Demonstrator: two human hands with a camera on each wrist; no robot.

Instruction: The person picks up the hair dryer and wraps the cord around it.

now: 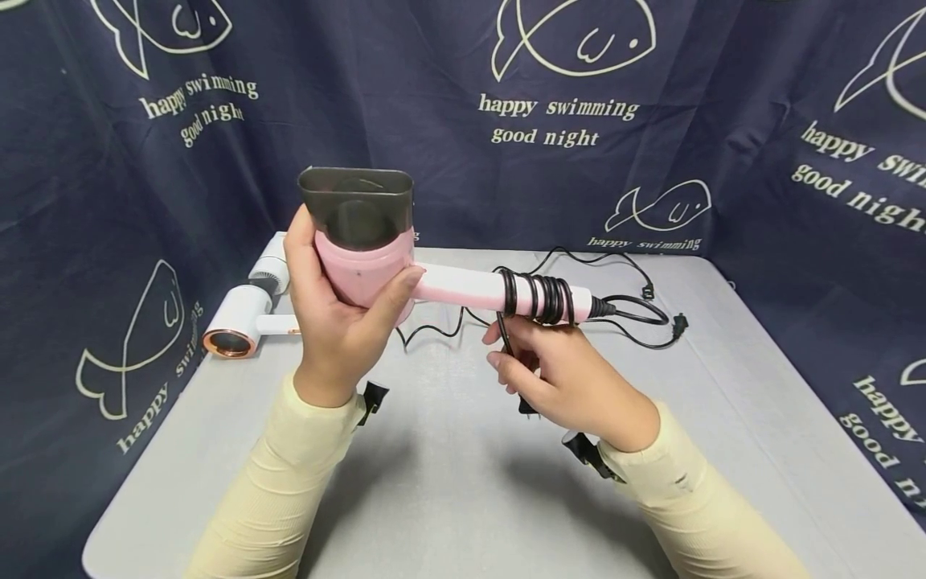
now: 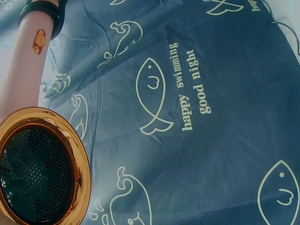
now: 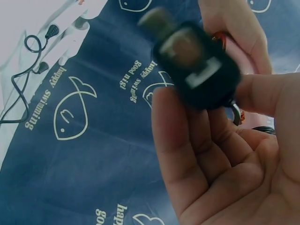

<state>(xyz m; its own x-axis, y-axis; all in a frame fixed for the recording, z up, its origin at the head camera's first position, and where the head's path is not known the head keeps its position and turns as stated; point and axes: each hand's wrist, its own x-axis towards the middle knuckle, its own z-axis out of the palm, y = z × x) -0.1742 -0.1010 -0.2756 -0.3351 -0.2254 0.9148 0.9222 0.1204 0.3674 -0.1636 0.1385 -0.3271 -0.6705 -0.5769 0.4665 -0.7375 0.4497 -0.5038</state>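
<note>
My left hand [image 1: 336, 330] grips the pink hair dryer [image 1: 362, 277] round its body, thumb across the near side. Its black flat nozzle [image 1: 358, 209] points up, and the pale handle [image 1: 459, 287] extends to the right. Several turns of black power cord [image 1: 553, 299] are wound round that handle near its end. Below it, my right hand [image 1: 571, 374] holds the cord's plug [image 3: 197, 65] with curled fingers and thumb; the prongs point down in the head view. A copper-rimmed grille [image 2: 35, 173] on the dryer's rear fills the left wrist view's lower left corner.
A white hair dryer [image 1: 235, 322] with a copper ring lies at the table's left edge, another white one [image 1: 271, 261] behind it. Loose black cords and a plug [image 1: 680, 326] lie at the back of the grey table [image 1: 448, 498]. Dark blue printed curtains [image 1: 448, 104] surround it.
</note>
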